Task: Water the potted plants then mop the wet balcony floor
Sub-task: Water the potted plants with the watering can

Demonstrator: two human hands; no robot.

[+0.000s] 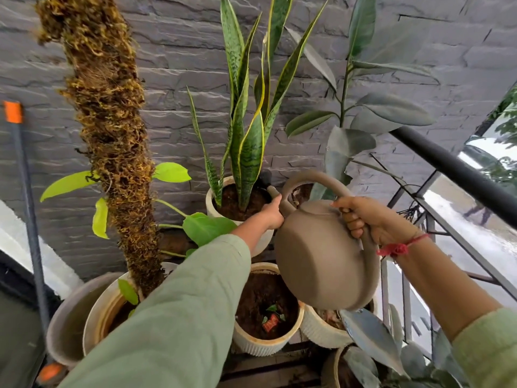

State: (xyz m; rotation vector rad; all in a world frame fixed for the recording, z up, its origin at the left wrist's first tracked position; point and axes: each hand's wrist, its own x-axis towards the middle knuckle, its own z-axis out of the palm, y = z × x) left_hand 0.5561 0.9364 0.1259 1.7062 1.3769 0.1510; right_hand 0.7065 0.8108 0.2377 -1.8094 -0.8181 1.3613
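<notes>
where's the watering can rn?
Head view, right of centre: the watering can is tipped up, right hand gripping its loop handle, left hand holding the spout, which aims into the snake plant pot by the wall.

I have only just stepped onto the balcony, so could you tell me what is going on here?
A person is tilting a taupe watering can toward the snake plant in the back pot. The right hand grips the can's looped handle, and the left hand holds the spout. The spout's dark tip sits over that pot's soil; no water stream can be made out. A mop handle leans untouched at the left.
</notes>
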